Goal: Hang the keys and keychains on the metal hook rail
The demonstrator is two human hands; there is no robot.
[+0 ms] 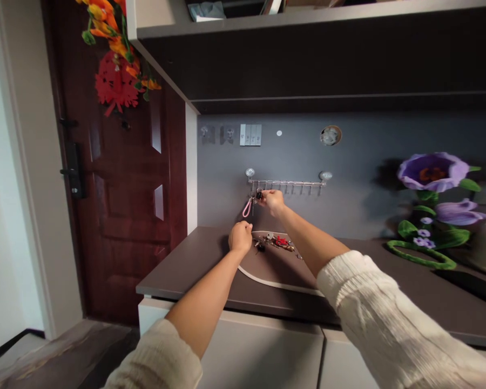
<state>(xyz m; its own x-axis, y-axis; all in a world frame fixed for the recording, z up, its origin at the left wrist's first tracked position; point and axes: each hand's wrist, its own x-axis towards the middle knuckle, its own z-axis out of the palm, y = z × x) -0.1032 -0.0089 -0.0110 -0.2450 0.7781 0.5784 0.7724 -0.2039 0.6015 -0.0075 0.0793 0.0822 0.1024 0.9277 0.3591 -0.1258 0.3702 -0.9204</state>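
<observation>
My right hand (272, 202) is closed on a bunch of keys (259, 194) with a dark fob, right at the left end of a hook rail (287, 183) on the wall. A pink strap (247, 207) hangs beside these keys; whether the ring sits on a hook I cannot tell. Below, my left hand (240, 236) is curled near the counter, its fingertips turned away from view; what it holds, if anything, is hidden. More keys (281, 241), with a red ornament among them, lie on a rounded mat (263, 276) just right of my left hand.
The counter (178, 265) runs along the wall beneath an overhanging shelf (316, 59). Purple artificial flowers (433, 173) stand at the right. A dark red door (133, 216) with a black handle is at the left, with orange flowers (105, 21) hanging near it.
</observation>
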